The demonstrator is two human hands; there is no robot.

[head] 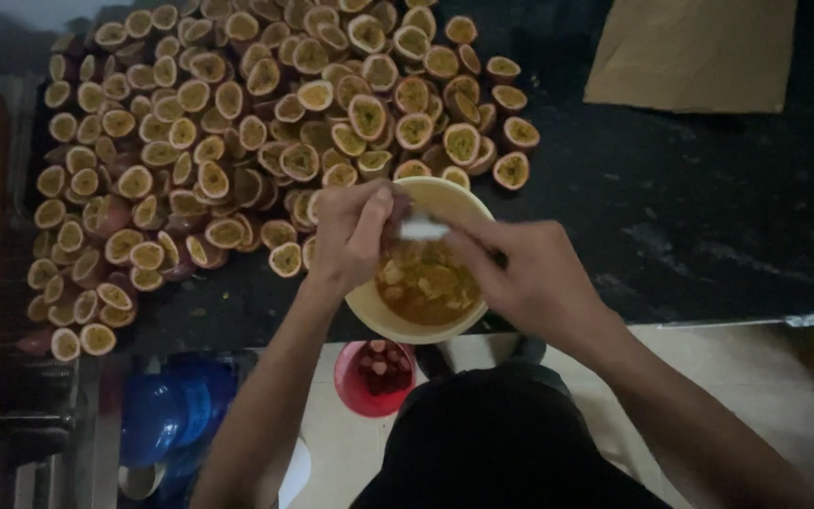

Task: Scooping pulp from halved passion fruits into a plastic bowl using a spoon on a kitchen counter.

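My left hand (352, 231) holds a passion fruit half (394, 219) over a cream bowl (369, 306) that stands at the near edge of a dark counter. My right hand (525, 273) grips a pale spoon (423, 227) whose tip meets the fruit half. The bowl holds yellow-orange pulp (431, 286). A big heap of cut passion fruit halves (237, 132) covers the counter to the left and behind the bowl, cut faces up.
A brown cardboard sheet (690, 52) lies at the far right of the dark counter (690, 217). Below the counter edge, a red bucket (355, 391) with emptied dark shells stands on the pale floor, and blue plastic containers (167, 415) sit to its left.
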